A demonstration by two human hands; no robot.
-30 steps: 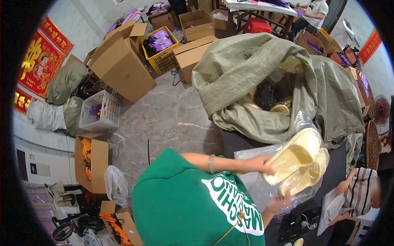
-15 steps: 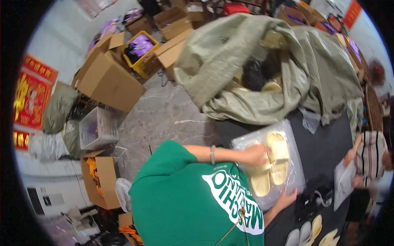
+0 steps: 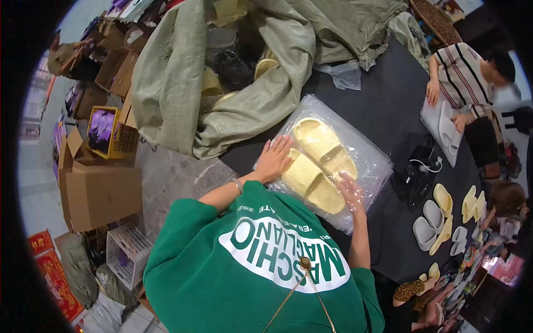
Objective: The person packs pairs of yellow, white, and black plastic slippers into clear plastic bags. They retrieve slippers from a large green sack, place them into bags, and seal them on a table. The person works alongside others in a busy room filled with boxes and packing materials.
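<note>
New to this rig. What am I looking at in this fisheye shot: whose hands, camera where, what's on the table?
There is no machine here: a person in a green sweatshirt works with bare hands. The single view comes from a wide fisheye camera worn on their head, looking down, so straight edges bend near the rim. On the dark table lies a clear plastic bag holding a pair of pale yellow ribbed foam slippers. The left hand lies flat on the bag's left edge; the right hand is inside the bag by its lower edge. Neither shows a closed grip. More slippers lie to the right, and another person sits at the far side.
</note>
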